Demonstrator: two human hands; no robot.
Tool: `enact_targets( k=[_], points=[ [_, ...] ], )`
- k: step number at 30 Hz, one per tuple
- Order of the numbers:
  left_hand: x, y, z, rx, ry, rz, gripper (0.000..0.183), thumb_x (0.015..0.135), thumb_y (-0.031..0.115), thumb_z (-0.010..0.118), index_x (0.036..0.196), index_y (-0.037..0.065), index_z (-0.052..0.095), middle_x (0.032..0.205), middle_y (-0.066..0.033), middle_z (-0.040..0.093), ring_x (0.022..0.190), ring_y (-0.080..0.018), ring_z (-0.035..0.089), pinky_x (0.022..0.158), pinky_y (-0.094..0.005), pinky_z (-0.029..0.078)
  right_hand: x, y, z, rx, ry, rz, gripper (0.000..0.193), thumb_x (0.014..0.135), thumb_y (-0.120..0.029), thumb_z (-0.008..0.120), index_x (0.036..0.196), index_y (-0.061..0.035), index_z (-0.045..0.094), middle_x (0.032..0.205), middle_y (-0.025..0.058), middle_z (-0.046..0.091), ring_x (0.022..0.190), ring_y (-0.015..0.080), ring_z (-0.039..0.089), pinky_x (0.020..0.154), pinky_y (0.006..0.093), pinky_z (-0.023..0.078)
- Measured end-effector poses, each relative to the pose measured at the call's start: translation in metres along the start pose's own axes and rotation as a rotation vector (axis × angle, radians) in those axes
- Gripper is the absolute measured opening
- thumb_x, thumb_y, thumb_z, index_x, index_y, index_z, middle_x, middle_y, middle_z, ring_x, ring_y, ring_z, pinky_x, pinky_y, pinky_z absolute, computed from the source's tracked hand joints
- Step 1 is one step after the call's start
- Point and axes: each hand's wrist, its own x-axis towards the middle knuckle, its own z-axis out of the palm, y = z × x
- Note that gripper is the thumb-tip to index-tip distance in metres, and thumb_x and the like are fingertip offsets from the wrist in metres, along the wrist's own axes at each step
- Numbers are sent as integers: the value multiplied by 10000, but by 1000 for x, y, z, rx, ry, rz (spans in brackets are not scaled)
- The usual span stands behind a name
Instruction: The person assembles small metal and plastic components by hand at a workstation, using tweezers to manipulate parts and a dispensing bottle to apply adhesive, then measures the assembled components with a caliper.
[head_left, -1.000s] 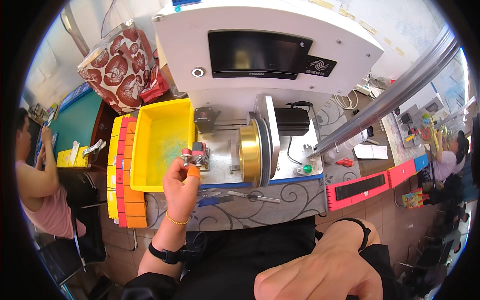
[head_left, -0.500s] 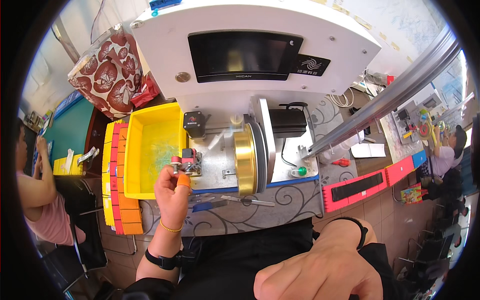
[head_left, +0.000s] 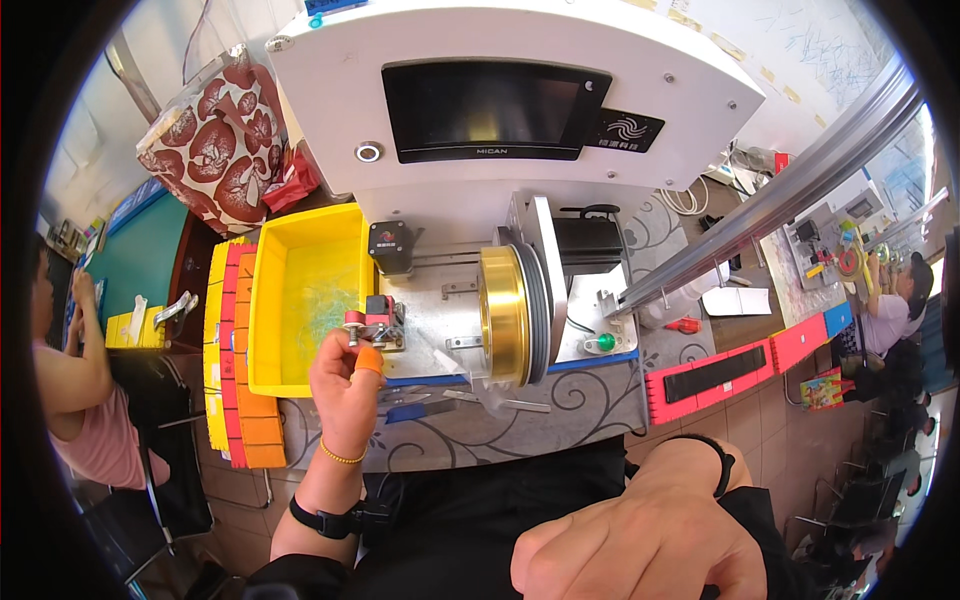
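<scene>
My left hand (head_left: 345, 385), with an orange finger cot on its thumb, is closed at a small red and black fixture (head_left: 377, 318). Its fingertips meet the fixture's near end, and what they pinch is too small to make out. To the right stands a gold drum (head_left: 505, 315) on a dark grey wheel (head_left: 538, 315). A blurred, translucent piece (head_left: 490, 393) hangs at the drum's lower front. Curled over my lap at lower right, my right hand (head_left: 640, 545) shows its back, and its fingertips are hidden.
A yellow bin (head_left: 262, 330) with thin clear strands stands left of the fixture. Behind rises a white machine housing with a dark screen (head_left: 495, 110). A blue-handled tool (head_left: 418, 411) lies on the table's front. A metal post (head_left: 770, 195) slants at right. Other people work at both sides.
The blurred translucent piece has gone from the drum's upper left to its lower front. The button beside the screen now shows a lit ring. Both hands stay nearly where they were.
</scene>
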Motion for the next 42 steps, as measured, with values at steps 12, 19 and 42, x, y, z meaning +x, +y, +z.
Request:
enact_targets(
  k=[12,19,42],
  points=[
    [0,1,0,28,10,-12,124,853,-26,554,821,59,469,710,16,511,585,-37,475,518,-182,395,0,-6,-6,-123,-71,-8,325,915,-365,480,792,-105,632,1086,139,666,813,237,556,715,331,405],
    [1,1,0,11,-3,4,124,855,-28,549,819,61,471,711,17,509,584,-36,469,518,-182,389,0,-9,-7,-203,-68,-21,303,912,-336,479,750,-124,624,1126,136,678,832,224,558,698,330,393],
    [-3,-5,-6,31,37,-3,129,860,-12,567,823,65,470,695,41,487,597,-28,452,532,-180,371,3,-42,0,-713,-212,133,247,856,-138,466,702,-102,655,1222,15,657,1068,194,559,801,331,424]
  ],
)
